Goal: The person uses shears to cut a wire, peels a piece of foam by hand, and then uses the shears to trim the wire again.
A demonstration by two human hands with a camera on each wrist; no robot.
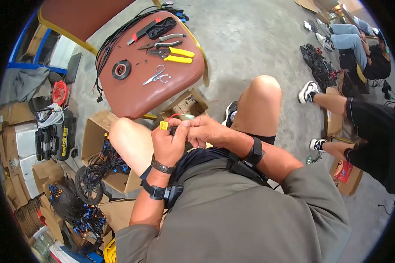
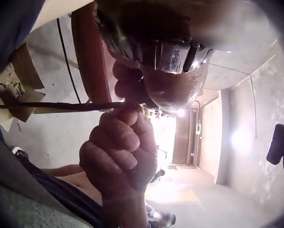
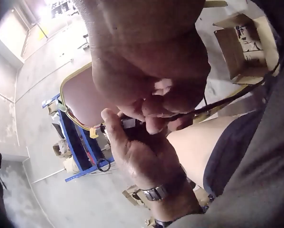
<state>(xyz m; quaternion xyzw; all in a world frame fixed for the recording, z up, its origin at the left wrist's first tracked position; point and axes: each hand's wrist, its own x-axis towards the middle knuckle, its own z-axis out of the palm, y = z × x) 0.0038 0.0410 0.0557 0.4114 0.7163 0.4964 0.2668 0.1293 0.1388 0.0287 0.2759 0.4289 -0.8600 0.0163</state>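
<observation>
Near the middle of the head view, the left hand (image 1: pixel 166 145) and right hand (image 1: pixel 207 131) are meeting, fingertips close together. Both are pinching a dark cable (image 2: pixel 61 106), fingers curled; the exact contact is partly hidden by the fingers. The cable is running from the right hand's grip down toward the body. A yellow tag (image 1: pixel 163 126) is showing at the left hand's fingertips; a red wire (image 1: pixel 174 115) is arching toward a pale connector (image 1: pixel 188 117) just above the right hand.

Beyond the hands, a small box (image 1: pixel 199 99) is sitting on the floor beside a chair (image 1: pixel 131 98). On the seat, tape (image 1: pixel 121 70), scissors (image 1: pixel 158 78), yellow-handled strippers (image 1: pixel 178 55) and pliers (image 1: pixel 169 44) are lying apart from the hands.
</observation>
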